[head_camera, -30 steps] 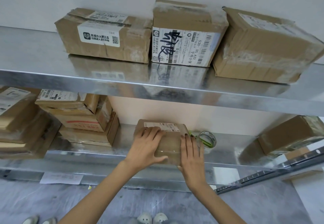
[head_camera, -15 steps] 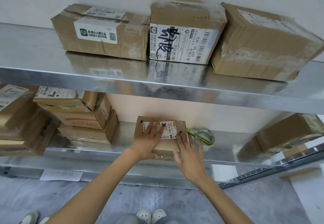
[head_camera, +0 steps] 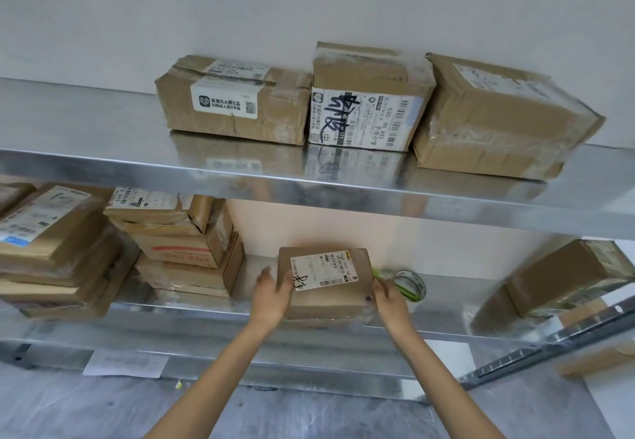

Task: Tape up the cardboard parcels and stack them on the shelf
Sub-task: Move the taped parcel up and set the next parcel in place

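We clasp the small labelled cardboard parcel (head_camera: 326,296) between our left hand (head_camera: 271,296) and right hand (head_camera: 390,297), thumbs on top, at the lower metal shelf (head_camera: 206,315); a tape roll (head_camera: 410,284) lies just beyond our right hand.

Glossy reflective metal shelf (head_camera: 103,167), matt brown cardboard parcel (head_camera: 330,301), paper label (head_camera: 323,272), seemingly plastic-taped.
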Demonstrator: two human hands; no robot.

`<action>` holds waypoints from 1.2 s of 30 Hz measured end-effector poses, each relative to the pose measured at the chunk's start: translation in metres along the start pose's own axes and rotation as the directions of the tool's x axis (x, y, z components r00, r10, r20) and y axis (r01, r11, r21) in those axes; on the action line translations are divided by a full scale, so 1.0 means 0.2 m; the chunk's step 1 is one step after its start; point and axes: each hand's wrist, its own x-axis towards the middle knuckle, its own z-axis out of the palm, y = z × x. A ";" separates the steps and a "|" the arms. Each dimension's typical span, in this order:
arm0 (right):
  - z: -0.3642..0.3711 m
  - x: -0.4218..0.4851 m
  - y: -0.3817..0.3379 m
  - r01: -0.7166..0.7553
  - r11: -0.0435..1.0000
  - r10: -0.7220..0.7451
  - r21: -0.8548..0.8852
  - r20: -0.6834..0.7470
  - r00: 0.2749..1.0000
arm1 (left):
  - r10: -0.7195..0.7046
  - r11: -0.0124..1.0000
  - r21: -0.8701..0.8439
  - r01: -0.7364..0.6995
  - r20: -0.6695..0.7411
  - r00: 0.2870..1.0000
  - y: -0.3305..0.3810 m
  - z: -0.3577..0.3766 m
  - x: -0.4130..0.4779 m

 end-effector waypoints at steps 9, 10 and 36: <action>-0.10 -0.17 -0.20 0.118 0.975 -0.081 0.189 -0.191 0.978 | 0.039 0.944 -0.319 -0.084 -0.143 0.989 0.21 -0.19 -0.18; -0.12 -0.19 -0.22 0.150 0.968 -0.107 0.201 -0.212 0.972 | 0.063 0.940 -0.324 -0.108 -0.148 0.987 0.23 -0.22 -0.20; -0.78 -1.25 -0.70 0.593 0.746 -0.519 0.304 -0.295 0.803 | 0.441 0.764 -0.227 -0.604 -0.499 0.746 0.77 -0.71 -1.23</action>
